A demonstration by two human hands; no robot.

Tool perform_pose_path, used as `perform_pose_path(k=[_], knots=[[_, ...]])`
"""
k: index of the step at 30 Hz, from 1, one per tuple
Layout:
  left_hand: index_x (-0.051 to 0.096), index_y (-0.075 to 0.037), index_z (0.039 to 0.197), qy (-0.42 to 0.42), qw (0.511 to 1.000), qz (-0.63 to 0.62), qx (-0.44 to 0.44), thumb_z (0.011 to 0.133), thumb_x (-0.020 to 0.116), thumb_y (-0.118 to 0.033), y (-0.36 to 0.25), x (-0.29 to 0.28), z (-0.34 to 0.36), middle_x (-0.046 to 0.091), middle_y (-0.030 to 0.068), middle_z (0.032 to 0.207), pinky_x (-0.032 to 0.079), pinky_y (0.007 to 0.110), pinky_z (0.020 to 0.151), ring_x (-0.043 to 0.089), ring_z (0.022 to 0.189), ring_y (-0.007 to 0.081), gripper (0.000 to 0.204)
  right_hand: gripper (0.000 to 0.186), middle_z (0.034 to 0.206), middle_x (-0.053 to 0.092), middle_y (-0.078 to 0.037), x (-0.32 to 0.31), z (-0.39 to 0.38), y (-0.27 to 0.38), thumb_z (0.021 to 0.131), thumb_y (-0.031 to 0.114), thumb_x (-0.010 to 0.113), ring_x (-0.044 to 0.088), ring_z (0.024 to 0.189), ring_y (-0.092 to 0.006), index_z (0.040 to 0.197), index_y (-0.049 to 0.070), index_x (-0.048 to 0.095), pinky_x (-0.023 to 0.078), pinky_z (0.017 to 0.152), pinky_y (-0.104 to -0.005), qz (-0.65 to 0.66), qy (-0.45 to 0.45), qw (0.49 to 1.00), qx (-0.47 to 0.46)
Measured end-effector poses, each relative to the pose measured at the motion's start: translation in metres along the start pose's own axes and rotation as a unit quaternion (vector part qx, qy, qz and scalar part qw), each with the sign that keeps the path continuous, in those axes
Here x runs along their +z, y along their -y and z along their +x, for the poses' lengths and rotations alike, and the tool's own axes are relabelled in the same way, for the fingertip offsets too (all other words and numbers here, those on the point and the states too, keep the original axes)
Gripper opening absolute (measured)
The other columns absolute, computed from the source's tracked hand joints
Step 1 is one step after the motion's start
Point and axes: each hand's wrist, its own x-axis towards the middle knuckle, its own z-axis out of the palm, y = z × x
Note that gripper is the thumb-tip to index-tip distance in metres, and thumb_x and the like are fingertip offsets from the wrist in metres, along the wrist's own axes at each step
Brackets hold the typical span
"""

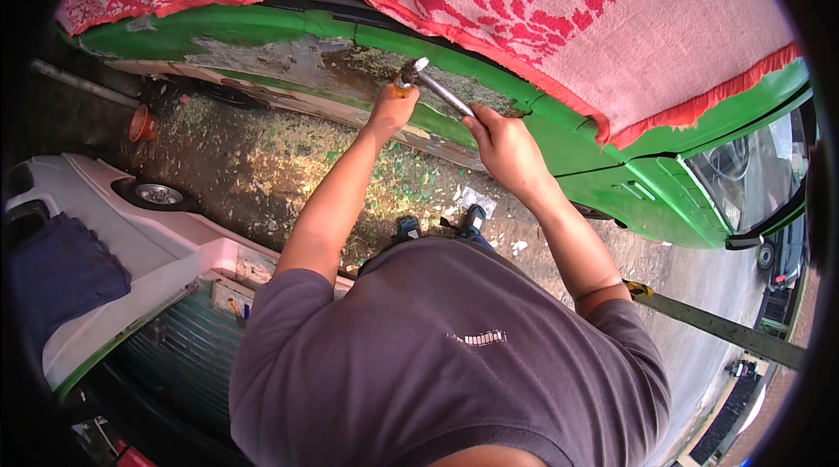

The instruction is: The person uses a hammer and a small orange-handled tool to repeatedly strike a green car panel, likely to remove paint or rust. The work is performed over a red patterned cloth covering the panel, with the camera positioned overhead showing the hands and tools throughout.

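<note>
While the amber-handled tool [402, 89] is held upright-looking against or near the worn patch [297, 65] on the green car's side [568, 142], the hammer [447, 95] is brought to its end by the right hand [509, 151]. The fingers of the left hand [393, 110] are closed around the amber handle; those of the right are wrapped around the hammer's handle. Whether hammer and tool are touching cannot be told, and the tool's tip is hidden.

For clean work, the tool should be gripped firmly but low enough for the knuckles to be spared, and its end should be struck squarely with short, light blows. A shallow angle would probably be best, so that the metal is not gouged. The red-and-pink blanket [524, 13] above should be avoided.
</note>
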Motion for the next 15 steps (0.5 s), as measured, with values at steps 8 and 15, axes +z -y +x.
perform_pose_path(k=[8,15], knots=[[0.06,-0.002,0.081,-0.002,1.0,0.013,0.015,0.086,0.058,-0.028,0.002,-0.003,-0.002,0.062,0.0124,0.069,0.047,0.04,0.065,0.062,0.066,0.0263,0.027,0.026,0.072,0.061,-0.025,-0.017,-0.002,0.02,0.096,0.024,0.056,0.063,0.071,-0.0415,0.11,0.002,0.062,0.048,0.063,-0.0471,0.175,-0.068,0.982,-0.015],[0.057,-0.001,0.079,-0.014,1.0,-0.016,0.017,0.086,0.058,-0.027,-0.01,-0.003,0.001,0.059,0.0099,0.065,0.046,0.04,0.065,0.059,0.064,0.0243,0.027,0.028,0.075,0.063,-0.025,-0.012,0.006,0.011,0.097,0.027,0.054,0.064,0.074,-0.0426,0.107,0.002,0.062,0.048,0.065,-0.0499,0.12,-0.048,0.992,0.015]])
